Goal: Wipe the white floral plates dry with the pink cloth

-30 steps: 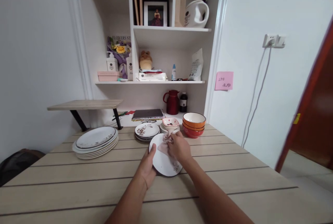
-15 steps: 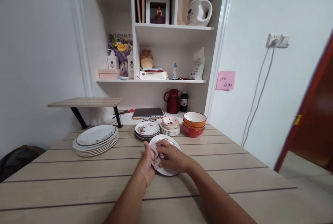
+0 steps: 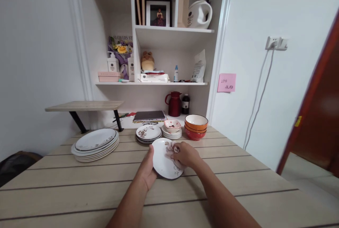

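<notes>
A white plate (image 3: 162, 161) with a dark rim and brown floral print is held tilted above the table. My left hand (image 3: 148, 167) grips its left edge, thumb over the rim and the other fingers underneath, partly hidden. In my right hand (image 3: 186, 154) is a bunched pale cloth (image 3: 178, 161), pressed against the plate's right side with curled fingers. Just behind the plate stand a stack of similar floral plates (image 3: 148, 132) and a pile of small saucers (image 3: 172, 135) topped by a pink-patterned small bowl (image 3: 172, 124).
Large plates (image 3: 95, 139) are stacked at the table's left, by a small raised shelf (image 3: 84, 105). Orange and red bowls (image 3: 196, 127) stand nested at the back right. Behind them are a dark red jug (image 3: 174, 104), a dark bottle (image 3: 185, 103) and a laptop-like flat item (image 3: 149, 115).
My right hand has moved the cloth from the plate's left and middle to its right side, uncovering the plate's white left part. My left hand keeps its hold. The view has shifted slightly.
</notes>
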`<control>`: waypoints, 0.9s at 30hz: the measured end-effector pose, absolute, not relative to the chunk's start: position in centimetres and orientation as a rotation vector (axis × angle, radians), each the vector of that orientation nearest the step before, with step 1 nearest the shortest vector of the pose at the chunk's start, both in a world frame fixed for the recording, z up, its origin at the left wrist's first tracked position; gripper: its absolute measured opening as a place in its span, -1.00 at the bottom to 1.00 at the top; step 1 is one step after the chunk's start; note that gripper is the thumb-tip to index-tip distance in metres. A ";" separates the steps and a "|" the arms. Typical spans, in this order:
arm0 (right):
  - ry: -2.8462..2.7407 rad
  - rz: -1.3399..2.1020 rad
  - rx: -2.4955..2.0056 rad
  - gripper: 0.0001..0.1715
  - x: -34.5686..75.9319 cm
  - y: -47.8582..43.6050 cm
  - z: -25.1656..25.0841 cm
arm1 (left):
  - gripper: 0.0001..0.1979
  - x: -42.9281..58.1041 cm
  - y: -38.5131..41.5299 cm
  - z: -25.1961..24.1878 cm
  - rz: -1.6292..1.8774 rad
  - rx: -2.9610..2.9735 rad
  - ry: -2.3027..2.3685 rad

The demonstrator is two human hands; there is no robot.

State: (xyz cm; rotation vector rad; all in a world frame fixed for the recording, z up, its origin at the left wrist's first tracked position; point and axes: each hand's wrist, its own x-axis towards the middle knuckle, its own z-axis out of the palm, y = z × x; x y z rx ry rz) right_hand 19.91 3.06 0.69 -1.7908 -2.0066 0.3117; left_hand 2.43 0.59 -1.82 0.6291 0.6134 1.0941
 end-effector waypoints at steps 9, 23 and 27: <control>-1.917 0.183 -1.674 -0.65 17.2 4.5 -0.2 | -0.37 2.4 0.6 -2.0 1.128 0.647 0.574; -2.371 0.568 -0.922 -0.38 17.1 2.1 0.7 | -0.36 2.5 0.8 -2.0 1.169 0.539 0.536; -2.519 0.675 -1.015 -0.51 19.1 1.7 1.4 | -0.34 2.4 1.0 -2.0 1.142 0.531 0.540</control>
